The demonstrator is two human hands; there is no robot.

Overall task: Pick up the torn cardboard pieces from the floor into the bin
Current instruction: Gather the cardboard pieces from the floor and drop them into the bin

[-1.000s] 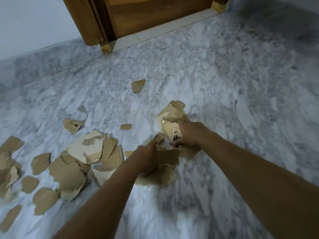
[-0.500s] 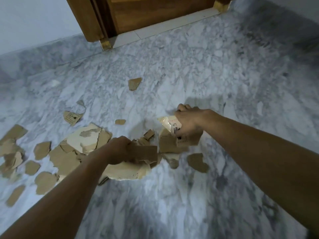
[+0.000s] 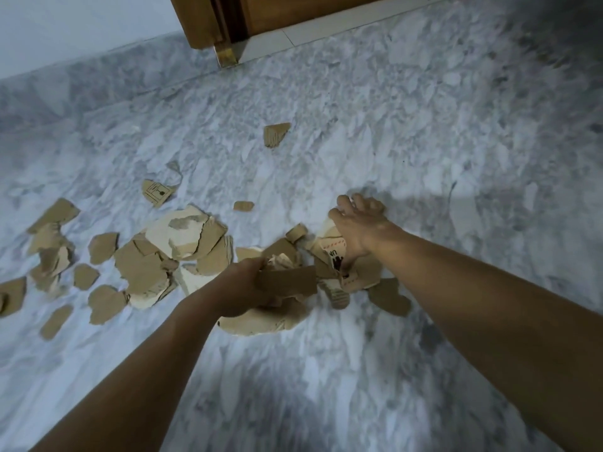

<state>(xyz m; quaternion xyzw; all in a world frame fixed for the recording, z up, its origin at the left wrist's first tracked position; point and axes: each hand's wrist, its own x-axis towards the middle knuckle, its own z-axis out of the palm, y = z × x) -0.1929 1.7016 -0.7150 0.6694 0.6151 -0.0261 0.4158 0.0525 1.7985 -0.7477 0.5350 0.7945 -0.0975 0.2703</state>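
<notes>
Torn brown cardboard pieces (image 3: 169, 256) litter the marble floor (image 3: 359, 141); the left hand (image 3: 241, 288) clamps a bundle (image 3: 287, 282), the right hand (image 3: 359, 223), fingers spread, presses printed scraps (image 3: 332, 252).

We see the left hand (image 3: 243, 288) closed around a bundle of torn cardboard pieces (image 3: 287, 282) just above the marble floor (image 3: 326, 370), while the right hand (image 3: 359, 226) rests with fingers spread on a printed scrap (image 3: 332, 252) beside it. To the left lies a scattered pile of scraps (image 3: 182, 252). One small piece (image 3: 275, 134) sits apart, nearer the wooden door (image 3: 293, 11).
</notes>
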